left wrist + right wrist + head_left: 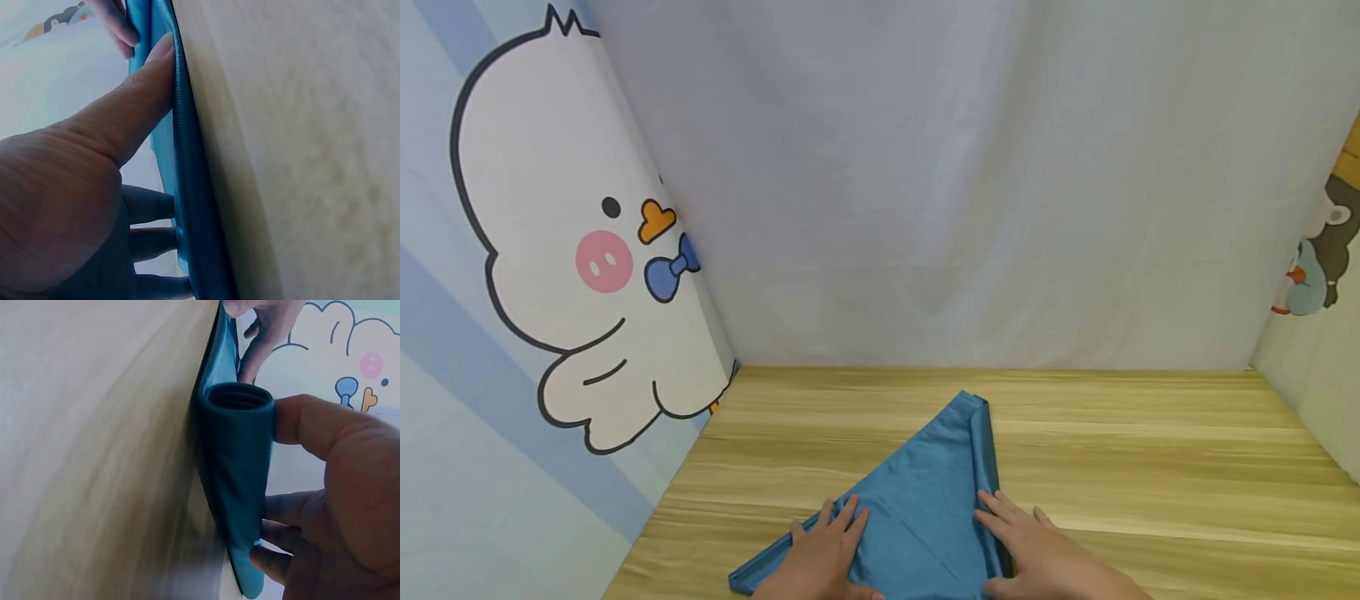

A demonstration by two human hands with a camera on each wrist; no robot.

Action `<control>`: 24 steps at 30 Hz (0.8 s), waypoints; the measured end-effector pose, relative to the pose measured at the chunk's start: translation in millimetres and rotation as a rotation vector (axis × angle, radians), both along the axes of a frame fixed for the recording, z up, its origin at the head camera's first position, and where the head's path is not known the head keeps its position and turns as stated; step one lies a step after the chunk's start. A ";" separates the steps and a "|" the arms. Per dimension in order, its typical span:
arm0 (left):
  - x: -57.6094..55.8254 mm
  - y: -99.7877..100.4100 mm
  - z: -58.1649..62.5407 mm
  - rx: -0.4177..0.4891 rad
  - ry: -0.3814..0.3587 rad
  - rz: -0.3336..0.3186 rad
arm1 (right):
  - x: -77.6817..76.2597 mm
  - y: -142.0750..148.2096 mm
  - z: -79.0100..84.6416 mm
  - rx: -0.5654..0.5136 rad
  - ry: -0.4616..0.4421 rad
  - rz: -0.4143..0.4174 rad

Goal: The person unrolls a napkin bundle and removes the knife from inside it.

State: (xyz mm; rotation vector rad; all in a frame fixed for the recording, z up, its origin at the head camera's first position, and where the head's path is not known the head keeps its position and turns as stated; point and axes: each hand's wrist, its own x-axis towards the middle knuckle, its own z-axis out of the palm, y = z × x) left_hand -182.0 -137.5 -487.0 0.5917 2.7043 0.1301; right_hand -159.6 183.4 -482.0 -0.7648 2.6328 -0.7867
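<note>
A blue cloth (917, 508) lies on the wooden table in a roughly triangular shape, with its tip pointing away from me. Along its right side the fabric is wound into a roll (234, 456), whose coiled end shows in the right wrist view. My left hand (820, 550) rests on the cloth's left part, fingers spread near the slanted folded edge. In the left wrist view its thumb (140, 94) presses close to the near edge. My right hand (1041, 546) touches the roll from above with fingertips and thumb. The cloth's nearest part is cut off by the head view.
The wooden table (1150, 467) extends on both sides of the cloth. Behind it hangs a plain pale curtain (925, 183). At the left stands a panel with a white cartoon bird (542, 167), and cartoon figures (1311, 267) show at the right edge.
</note>
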 end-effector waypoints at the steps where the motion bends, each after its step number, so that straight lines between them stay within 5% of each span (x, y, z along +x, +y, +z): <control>1: 0.0 0.1 -0.1 0.001 -0.001 -0.001 | -0.2 2.0 -0.2 0.000 -0.012 0.002; 24: 3.2 -2.9 4.2 0.003 -0.004 0.009 | 0.5 17.9 0.6 -0.010 -0.076 0.024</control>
